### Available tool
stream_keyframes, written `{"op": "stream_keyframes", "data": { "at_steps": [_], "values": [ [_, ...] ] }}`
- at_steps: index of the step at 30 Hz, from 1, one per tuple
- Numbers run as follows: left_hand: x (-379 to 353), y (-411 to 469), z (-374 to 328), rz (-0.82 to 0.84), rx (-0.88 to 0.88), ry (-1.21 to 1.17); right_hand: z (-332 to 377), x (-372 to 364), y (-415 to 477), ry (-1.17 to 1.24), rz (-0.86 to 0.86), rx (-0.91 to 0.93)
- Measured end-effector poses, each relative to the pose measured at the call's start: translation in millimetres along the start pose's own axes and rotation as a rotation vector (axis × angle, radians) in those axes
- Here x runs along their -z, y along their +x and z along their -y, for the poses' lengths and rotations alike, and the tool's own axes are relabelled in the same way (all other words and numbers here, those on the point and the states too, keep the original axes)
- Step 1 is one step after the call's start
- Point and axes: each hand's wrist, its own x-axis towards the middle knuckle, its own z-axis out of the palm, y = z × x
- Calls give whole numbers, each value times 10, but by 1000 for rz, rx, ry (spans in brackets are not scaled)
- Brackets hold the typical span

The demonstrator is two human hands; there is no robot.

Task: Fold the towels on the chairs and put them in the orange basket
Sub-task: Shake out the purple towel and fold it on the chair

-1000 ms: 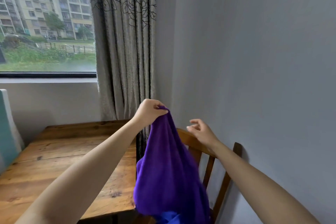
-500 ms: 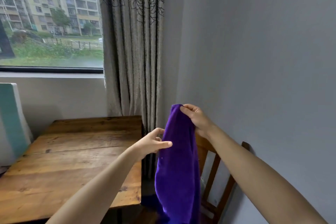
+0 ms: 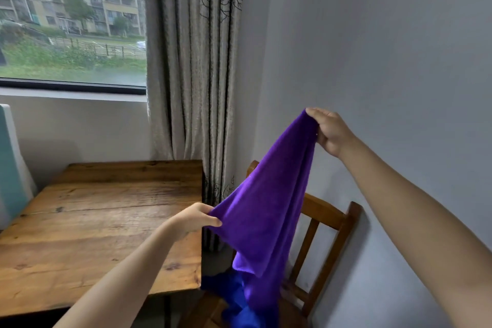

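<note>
We see the bench (image 3: 106, 221) at left and the chair (image 3: 327, 214) by the wall (image 3: 386, 48). The purple towel (image 3: 266, 210) hangs over the chair, with a blue towel (image 3: 234, 298) heaped under it. Right grip (image 3: 330, 130) pinches the purple towel's top corner. Left grip (image 3: 194, 218) pinches a lower edge by the bench, cloth stretched between. Step, we judge: spreading before folding. Next, bring corners together.

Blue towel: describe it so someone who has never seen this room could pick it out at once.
Beside the right edge of the wooden table, a wooden chair stands against the grey wall. A purple towel is held up above its seat, and the blue towel lies bunched below that, at the seat. It alone is bright blue and heaped, not lifted.
</note>
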Motion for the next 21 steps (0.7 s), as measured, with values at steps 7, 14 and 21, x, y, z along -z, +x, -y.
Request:
{"op": "stream_keyframes", "data": {
  "at_steps": [7, 14, 21],
  "values": [
    [584, -157, 80, -153, -120, -647, -315, 469, -128, -75, -35, -138],
    [735, -119, -288, -233, -259, -786, -450, 545, -93, -106, -153, -157],
    [893, 27, -942, -331, -390, -821, -240, 572, 125, -62, -378, 21]
  ]
}}
